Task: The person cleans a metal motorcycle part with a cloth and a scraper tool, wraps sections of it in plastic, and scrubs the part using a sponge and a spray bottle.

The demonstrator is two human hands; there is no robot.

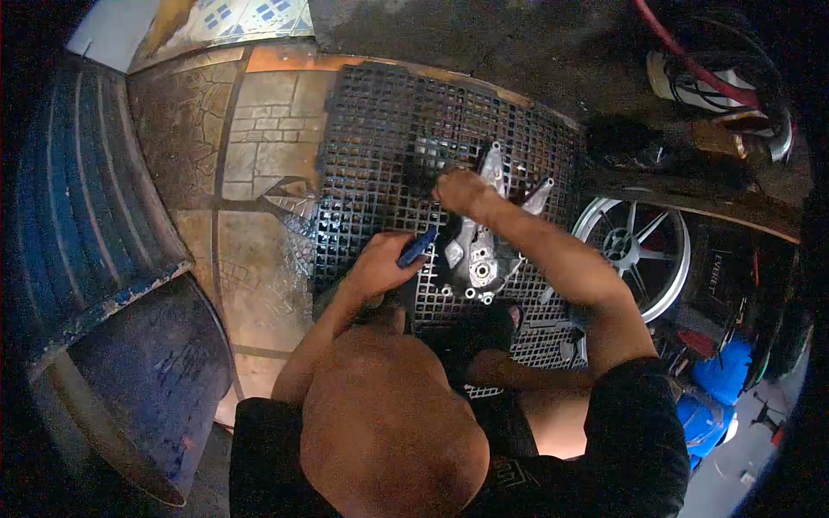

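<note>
My left hand (382,261) is closed around a small dark blue object (418,248) with a narrow, elongated shape; its exact kind is not clear. To the right of that object, a silver metal engine casing (481,272) with round holes and bolt lugs lies on a black plastic grate (367,155). Near the casing's upper arm, my right hand (460,192) is curled into a fist. Whatever its fingers may hold is hidden, and I cannot tell whether it touches the casing.
A silver spoked wheel (623,237) lies right of the grate. Patterned floor tiles (272,129) and a blue corrugated sheet (95,216) are at left. A red hose (691,60) hangs at upper right. Blue bags (724,371) sit at lower right.
</note>
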